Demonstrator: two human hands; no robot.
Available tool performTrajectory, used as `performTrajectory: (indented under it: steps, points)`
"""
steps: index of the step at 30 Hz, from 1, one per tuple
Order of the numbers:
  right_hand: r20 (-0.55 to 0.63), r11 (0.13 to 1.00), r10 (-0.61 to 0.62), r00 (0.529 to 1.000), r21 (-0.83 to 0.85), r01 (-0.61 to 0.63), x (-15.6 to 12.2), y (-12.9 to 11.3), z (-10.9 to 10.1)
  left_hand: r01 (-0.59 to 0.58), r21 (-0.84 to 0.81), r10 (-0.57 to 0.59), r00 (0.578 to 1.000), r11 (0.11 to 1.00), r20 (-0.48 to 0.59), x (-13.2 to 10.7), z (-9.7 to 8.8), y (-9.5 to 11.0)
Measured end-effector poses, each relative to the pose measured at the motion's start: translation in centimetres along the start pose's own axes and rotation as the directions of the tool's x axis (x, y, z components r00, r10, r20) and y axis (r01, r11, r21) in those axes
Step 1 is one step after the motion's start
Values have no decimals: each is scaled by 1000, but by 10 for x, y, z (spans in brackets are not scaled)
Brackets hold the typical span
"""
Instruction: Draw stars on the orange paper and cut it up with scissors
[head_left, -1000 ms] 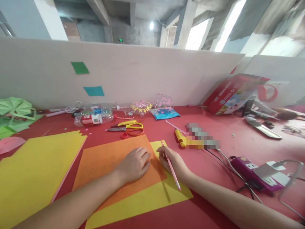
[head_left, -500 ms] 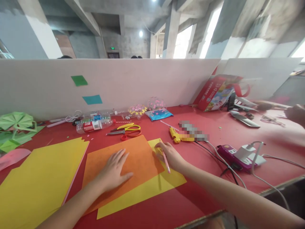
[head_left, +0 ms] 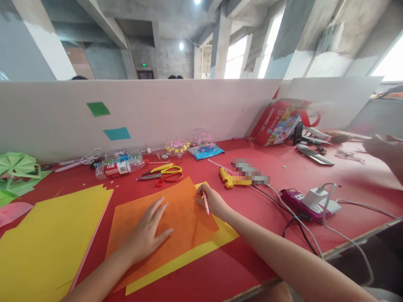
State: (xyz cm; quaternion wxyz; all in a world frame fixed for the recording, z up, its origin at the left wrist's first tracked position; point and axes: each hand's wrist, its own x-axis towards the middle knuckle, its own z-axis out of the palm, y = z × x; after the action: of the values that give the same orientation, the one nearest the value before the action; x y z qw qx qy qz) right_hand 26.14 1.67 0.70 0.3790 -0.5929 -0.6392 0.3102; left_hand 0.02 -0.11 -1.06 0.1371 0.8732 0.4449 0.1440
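My left hand point(head_left: 147, 230) lies flat, fingers spread, on an orange paper sheet point(head_left: 185, 209) in front of me. That sheet rests on a yellow sheet point(head_left: 201, 251) on the red table point(head_left: 277, 176). At the orange sheet's far right corner, my right hand point(head_left: 212, 201) is closed around a pink pencil point(head_left: 205, 204), with its fingertips touching the paper's edge.
A stack of yellow paper point(head_left: 47, 243) lies to the left. Scissors point(head_left: 163, 173), a plastic bottle point(head_left: 118, 167) and a yellow glue gun point(head_left: 227, 177) lie beyond the sheets. A purple power strip point(head_left: 302, 201) with cables sits right. Another person's hand point(head_left: 384, 149) shows at far right. A white partition point(head_left: 176, 109) backs the table.
The camera has tilted up and right. My left hand opened from curled to flat on the orange sheet. My right hand moved with the pencil to the sheet's far corner.
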Motion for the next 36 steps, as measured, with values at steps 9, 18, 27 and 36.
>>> performTrajectory:
  steps: [9,18,27,36]
  points:
    - [-83,978,-186,979,85,193,-9,-1,-13,216,-139,-254,885,966,-391,7,-29,-50]
    - [-337,881,111,935,470,64,6,9,-38,292,-935,-685,724,200,80,-3,-38,-33]
    - [-356,872,25,934,465,154,2,10,-27,105,-993,-838,546,53,13,1,-45,-33]
    - [313,877,-439,842,-54,477,-19,3,-1,-85,-987,-819,570,-135,63,2,-59,-23]
